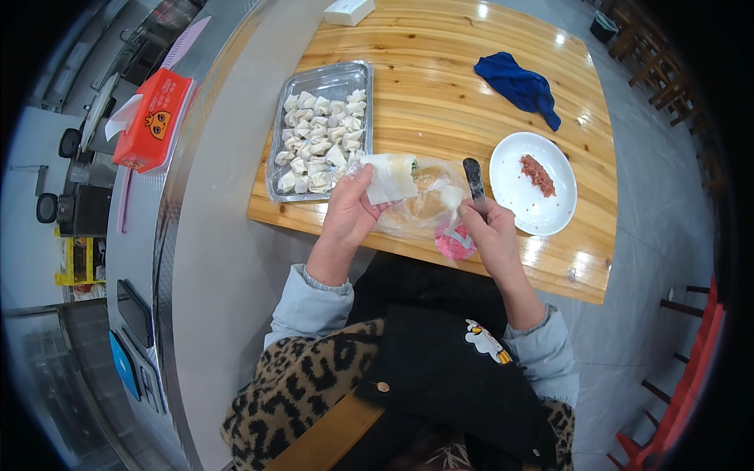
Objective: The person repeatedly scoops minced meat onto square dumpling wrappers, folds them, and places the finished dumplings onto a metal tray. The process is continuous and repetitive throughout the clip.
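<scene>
My left hand [351, 206] is closed on a square, pale wonton wrapper [393, 179], its thumb lying on top; whether it is one sheet or several I cannot tell. A clear plastic bag [428, 192] with pink print lies under and between both hands. My right hand [493, 235] grips a utensil with a dark flat end [473, 177] pointing away from me. By its fingertips is a small white piece [451, 196] that I cannot identify. Left of my hands, a metal tray [367, 86] holds several rows of folded wontons [318, 141]. At the right, a white plate [510, 212] carries minced meat [538, 176].
A dark blue cloth [518, 86] lies at the far right of the wooden table [424, 55]. A white box [349, 11] stands at its far edge. On the metal counter at left are a red tissue box [154, 122] and a phone [135, 312]. Red seating [691, 385] is at right.
</scene>
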`<state>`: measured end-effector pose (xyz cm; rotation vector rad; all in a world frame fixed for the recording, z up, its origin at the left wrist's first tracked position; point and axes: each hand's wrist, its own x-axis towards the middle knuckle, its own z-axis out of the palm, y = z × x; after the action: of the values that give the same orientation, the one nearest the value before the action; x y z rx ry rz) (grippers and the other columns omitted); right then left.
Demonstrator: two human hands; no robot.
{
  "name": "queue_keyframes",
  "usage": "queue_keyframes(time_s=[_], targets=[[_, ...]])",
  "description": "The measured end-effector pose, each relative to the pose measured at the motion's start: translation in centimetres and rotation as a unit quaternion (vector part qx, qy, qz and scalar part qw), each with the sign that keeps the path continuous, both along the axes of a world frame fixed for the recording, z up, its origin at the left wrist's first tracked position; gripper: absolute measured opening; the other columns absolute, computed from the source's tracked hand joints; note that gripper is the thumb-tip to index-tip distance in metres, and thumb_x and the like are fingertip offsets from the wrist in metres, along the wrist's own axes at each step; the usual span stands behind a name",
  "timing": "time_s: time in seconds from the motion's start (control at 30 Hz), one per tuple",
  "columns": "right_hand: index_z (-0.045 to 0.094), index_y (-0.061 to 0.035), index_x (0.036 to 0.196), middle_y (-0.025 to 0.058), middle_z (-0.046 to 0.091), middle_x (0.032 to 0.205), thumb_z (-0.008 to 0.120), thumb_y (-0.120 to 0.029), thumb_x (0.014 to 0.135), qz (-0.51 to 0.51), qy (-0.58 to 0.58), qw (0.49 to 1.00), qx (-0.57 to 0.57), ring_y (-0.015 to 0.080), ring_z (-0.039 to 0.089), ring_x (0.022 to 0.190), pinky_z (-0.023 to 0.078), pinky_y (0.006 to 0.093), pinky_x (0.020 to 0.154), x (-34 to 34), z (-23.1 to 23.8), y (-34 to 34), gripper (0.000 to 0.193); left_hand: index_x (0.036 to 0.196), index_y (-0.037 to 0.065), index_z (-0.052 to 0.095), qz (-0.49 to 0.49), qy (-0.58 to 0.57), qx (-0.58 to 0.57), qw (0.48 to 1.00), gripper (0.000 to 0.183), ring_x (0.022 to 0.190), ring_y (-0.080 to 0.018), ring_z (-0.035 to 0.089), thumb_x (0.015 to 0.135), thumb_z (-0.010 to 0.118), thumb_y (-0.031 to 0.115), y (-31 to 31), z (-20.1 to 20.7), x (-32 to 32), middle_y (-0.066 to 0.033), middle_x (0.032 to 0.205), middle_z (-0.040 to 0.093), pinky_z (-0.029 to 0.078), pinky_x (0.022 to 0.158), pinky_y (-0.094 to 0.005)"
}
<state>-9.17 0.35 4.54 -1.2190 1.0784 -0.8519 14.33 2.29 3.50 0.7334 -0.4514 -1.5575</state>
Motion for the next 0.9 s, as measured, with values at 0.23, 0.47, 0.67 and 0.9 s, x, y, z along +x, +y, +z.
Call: queue_keyframes(time_s=[0.23,0.47,0.67,0.9], targets=[[0.056,0.0033,0.105,0.0029,0.054,0.067,0.051,-0.01,0.091,-0.047,0.112,0.988,-0.097,0.006,0.046,0.061,0.039,0.0232,0.054,-3.1,0.4,-0.8,0.02,0.129,0.0,0.044,-0.05,0.071,-0.03,0.996,0.036,0.115,-0.0262,0.056,0.096,0.048,0.014,-0.2,0.0,-0.9,-0.0135,0.123,0.057,0.048,0.096,-0.0422],[0.058,0.0015,0.11,0.0058,0.059,0.067,0.051,-0.008,0.092,-0.135,0.237,0.949,-0.156,0.01,0.055,0.06,0.042,0.0255,0.054,-11.7,0.8,0.0,0.022,0.132,0.001,0.042,-0.148,0.114,-0.02,0.982,0.039,0.119,-0.028,0.053,0.096,0.046,0.014,-0.5,0.4,-4.7,-0.0155,0.127,0.054,0.042,0.102,-0.0454],[0.069,-0.007,0.102,0.0115,0.063,0.066,0.06,-0.012,0.087,-0.153,0.446,0.843,-0.261,0.0192,0.059,0.052,0.045,0.0279,0.051,-14.5,1.1,-0.7,0.018,0.135,0.0,0.037,-0.189,0.242,0.078,0.949,0.043,0.121,-0.0302,0.05,0.096,0.046,0.017,-0.4,-0.3,-10.5,-0.0163,0.131,0.051,0.04,0.103,-0.0472],[0.07,-0.0156,0.104,0.0112,0.065,0.071,0.063,-0.016,0.085,-0.118,0.529,0.761,-0.357,0.0261,0.061,0.057,0.046,0.0331,0.052,-12.9,0.2,-2.1,0.02,0.129,-0.003,0.045,-0.363,0.212,0.154,0.894,0.042,0.114,-0.0248,0.057,0.092,0.056,0.012,2.6,-1.4,-14.8,-0.0151,0.124,0.056,0.044,0.1,-0.0402]])
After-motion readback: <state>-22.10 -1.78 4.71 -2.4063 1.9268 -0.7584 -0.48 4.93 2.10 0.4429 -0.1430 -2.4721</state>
